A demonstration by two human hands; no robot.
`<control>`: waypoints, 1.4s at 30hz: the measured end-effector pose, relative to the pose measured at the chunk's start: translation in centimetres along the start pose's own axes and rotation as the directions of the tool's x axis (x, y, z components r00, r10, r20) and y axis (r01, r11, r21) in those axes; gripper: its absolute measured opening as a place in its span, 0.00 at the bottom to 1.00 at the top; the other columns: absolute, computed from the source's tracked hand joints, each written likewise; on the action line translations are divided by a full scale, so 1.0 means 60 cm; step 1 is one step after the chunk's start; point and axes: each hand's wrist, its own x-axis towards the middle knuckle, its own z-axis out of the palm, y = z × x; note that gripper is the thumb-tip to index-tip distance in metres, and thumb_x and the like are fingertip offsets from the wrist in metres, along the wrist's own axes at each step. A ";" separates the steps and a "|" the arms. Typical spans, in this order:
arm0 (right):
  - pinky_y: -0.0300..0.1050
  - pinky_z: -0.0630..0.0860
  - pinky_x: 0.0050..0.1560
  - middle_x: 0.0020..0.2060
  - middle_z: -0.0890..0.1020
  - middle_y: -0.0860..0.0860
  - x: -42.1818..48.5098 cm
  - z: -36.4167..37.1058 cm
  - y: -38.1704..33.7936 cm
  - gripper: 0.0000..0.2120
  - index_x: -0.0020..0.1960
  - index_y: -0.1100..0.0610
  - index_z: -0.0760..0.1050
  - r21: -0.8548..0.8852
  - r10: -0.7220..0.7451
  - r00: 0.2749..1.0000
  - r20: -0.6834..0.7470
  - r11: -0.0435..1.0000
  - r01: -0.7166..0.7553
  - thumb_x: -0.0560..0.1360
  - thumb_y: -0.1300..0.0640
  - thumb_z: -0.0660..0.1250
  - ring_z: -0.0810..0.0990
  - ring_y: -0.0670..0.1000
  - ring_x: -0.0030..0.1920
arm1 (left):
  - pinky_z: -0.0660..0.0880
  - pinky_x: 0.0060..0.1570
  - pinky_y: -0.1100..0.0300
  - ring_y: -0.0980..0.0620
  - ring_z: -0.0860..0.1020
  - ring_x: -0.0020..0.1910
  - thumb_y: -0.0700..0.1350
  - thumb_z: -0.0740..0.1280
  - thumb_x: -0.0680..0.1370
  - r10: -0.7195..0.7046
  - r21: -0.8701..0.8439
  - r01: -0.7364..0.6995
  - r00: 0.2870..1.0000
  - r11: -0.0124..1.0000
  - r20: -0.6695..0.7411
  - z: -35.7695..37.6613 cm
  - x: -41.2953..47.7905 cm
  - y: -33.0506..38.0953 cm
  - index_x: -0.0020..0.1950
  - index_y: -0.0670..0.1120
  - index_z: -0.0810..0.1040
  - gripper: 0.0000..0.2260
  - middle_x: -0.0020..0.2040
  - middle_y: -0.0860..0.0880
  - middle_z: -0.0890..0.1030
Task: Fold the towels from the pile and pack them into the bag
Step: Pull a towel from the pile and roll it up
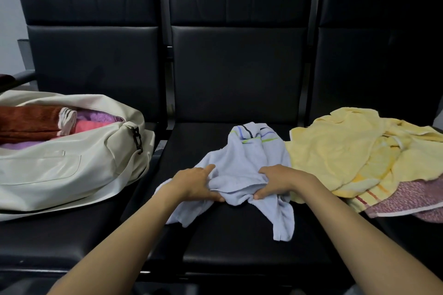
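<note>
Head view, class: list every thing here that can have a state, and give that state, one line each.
Bag: open, partly packed with towels.
Rust towel: folded, inside the bag.
Blue towel: crumpled, not yet folded, on the middle seat.
Left hand: grips the blue towel.
Right hand: grips the blue towel.
Yellow towel: unfolded, heaped on the pink towel.
Pink towel: unfolded, partly under the yellow towel.

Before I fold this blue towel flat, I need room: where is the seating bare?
Bare: the front of the middle seat, nearer than the blue towel; a strip between the bag and that towel; the left seat nearer than the bag. Crowded: the right seat, mostly under the yellow towel and pink towel.
</note>
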 end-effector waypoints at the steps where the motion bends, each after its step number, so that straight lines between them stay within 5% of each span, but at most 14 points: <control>1: 0.46 0.75 0.45 0.51 0.73 0.52 0.000 0.001 0.000 0.33 0.63 0.58 0.68 -0.014 -0.004 1.000 -0.012 1.000 0.003 0.68 0.40 0.73 0.75 0.53 0.50 | 0.72 0.52 0.56 0.48 0.76 0.57 0.72 0.65 0.68 -0.048 0.026 0.048 0.999 0.999 0.017 0.000 -0.001 0.004 0.71 0.53 0.63 0.38 0.60 0.51 0.77; 3: 0.48 0.73 0.54 0.58 0.68 0.53 0.001 0.004 0.004 0.33 0.66 0.55 0.67 -0.095 -0.048 0.996 -0.074 0.995 0.041 0.69 0.39 0.72 0.69 0.54 0.60 | 0.70 0.50 0.57 0.49 0.77 0.57 0.74 0.62 0.68 -0.119 0.058 0.117 0.993 0.991 0.022 -0.003 0.000 0.014 0.67 0.52 0.67 0.36 0.60 0.51 0.77; 6: 0.48 0.65 0.68 0.70 0.62 0.53 -0.003 0.009 0.014 0.43 0.77 0.51 0.53 -0.039 -0.128 0.986 -0.107 0.991 0.125 0.71 0.41 0.71 0.61 0.53 0.71 | 0.70 0.49 0.59 0.50 0.77 0.57 0.75 0.61 0.68 -0.181 0.144 0.184 0.983 0.972 -0.032 -0.011 0.002 0.028 0.67 0.50 0.70 0.38 0.60 0.51 0.77; 9: 0.48 0.67 0.67 0.72 0.65 0.52 -0.004 0.008 0.024 0.46 0.78 0.51 0.50 0.009 -0.120 0.983 -0.137 0.992 0.123 0.70 0.43 0.73 0.66 0.53 0.70 | 0.68 0.52 0.58 0.48 0.73 0.60 0.75 0.61 0.68 -0.174 0.212 0.199 0.976 0.957 -0.132 -0.006 0.010 0.031 0.65 0.47 0.72 0.38 0.61 0.48 0.74; 12: 0.48 0.73 0.57 0.57 0.75 0.52 0.001 0.006 0.030 0.30 0.64 0.55 0.67 -0.046 -0.070 0.987 -0.147 0.997 0.064 0.69 0.42 0.72 0.74 0.53 0.57 | 0.65 0.62 0.55 0.47 0.67 0.63 0.70 0.65 0.69 0.020 0.173 0.017 0.977 0.985 -0.211 0.008 0.023 0.018 0.64 0.44 0.70 0.36 0.64 0.47 0.68; 15: 0.47 0.71 0.54 0.49 0.69 0.51 -0.001 0.003 0.031 0.21 0.47 0.55 0.68 -0.121 -0.083 0.986 -0.148 0.991 0.065 0.69 0.41 0.71 0.68 0.52 0.54 | 0.64 0.63 0.58 0.49 0.68 0.66 0.60 0.68 0.73 0.230 0.028 -0.229 0.960 0.973 -0.162 0.009 0.028 0.013 0.70 0.47 0.66 0.30 0.67 0.49 0.69; 17: 0.47 0.70 0.55 0.50 0.67 0.51 -0.003 0.000 0.031 0.18 0.43 0.53 0.66 -0.149 -0.106 0.981 -0.165 0.985 0.081 0.70 0.42 0.71 0.66 0.51 0.54 | 0.66 0.58 0.59 0.49 0.69 0.65 0.59 0.67 0.75 0.220 0.016 -0.220 0.969 0.975 -0.110 0.009 0.029 0.014 0.68 0.48 0.68 0.26 0.65 0.51 0.71; 20: 0.43 0.68 0.41 0.42 0.68 0.49 -0.002 0.002 0.032 0.18 0.38 0.51 0.61 -0.102 -0.114 0.982 -0.149 0.990 0.100 0.70 0.47 0.70 0.68 0.50 0.43 | 0.67 0.48 0.57 0.47 0.74 0.57 0.62 0.66 0.75 0.141 0.088 -0.131 0.983 0.987 -0.121 0.010 0.031 0.020 0.59 0.46 0.71 0.23 0.58 0.49 0.74; 26: 0.44 0.70 0.39 0.36 0.71 0.48 -0.010 0.000 0.027 0.15 0.36 0.51 0.63 -0.034 -0.116 0.974 -0.192 0.993 0.111 0.71 0.51 0.69 0.71 0.49 0.36 | 0.69 0.40 0.58 0.51 0.73 0.41 0.58 0.73 0.69 0.038 -0.210 -0.055 0.996 0.976 -0.082 -0.001 0.014 0.016 0.38 0.49 0.70 0.17 0.41 0.51 0.75; 31: 0.41 0.70 0.42 0.38 0.76 0.49 -0.070 -0.020 0.028 0.10 0.42 0.59 0.72 0.191 -0.148 0.964 -0.220 0.963 0.192 0.74 0.53 0.68 0.73 0.48 0.40 | 0.69 0.39 0.65 0.58 0.75 0.40 0.56 0.75 0.69 0.091 -0.500 -0.106 0.994 0.859 -0.054 -0.036 -0.043 -0.003 0.41 0.50 0.76 0.13 0.38 0.56 0.77; 35: 0.47 0.75 0.51 0.45 0.81 0.53 -0.137 -0.075 0.024 0.14 0.51 0.60 0.77 0.277 -0.204 0.960 -0.194 0.927 0.253 0.73 0.51 0.71 0.79 0.51 0.47 | 0.74 0.49 0.57 0.53 0.79 0.46 0.65 0.74 0.64 0.136 -0.560 -0.158 0.987 0.814 -0.082 -0.094 -0.096 -0.010 0.48 0.45 0.80 0.26 0.44 0.47 0.83; 37: 0.46 0.76 0.52 0.46 0.83 0.52 -0.183 -0.117 0.007 0.12 0.51 0.59 0.79 0.323 -0.236 0.947 -0.219 0.898 0.299 0.72 0.52 0.72 0.80 0.49 0.49 | 0.76 0.53 0.55 0.51 0.81 0.49 0.60 0.74 0.68 0.152 -0.593 -0.177 0.984 0.786 -0.092 -0.140 -0.127 0.000 0.50 0.44 0.81 0.22 0.48 0.46 0.84; 42: 0.48 0.76 0.55 0.50 0.85 0.53 -0.294 -0.206 -0.031 0.13 0.54 0.56 0.81 0.481 -0.293 0.928 -0.231 0.794 0.371 0.73 0.52 0.72 0.83 0.52 0.52 | 0.77 0.46 0.56 0.47 0.82 0.46 0.56 0.76 0.68 0.224 -0.731 -0.234 0.968 0.642 -0.113 -0.269 -0.210 0.024 0.50 0.42 0.83 0.20 0.47 0.43 0.84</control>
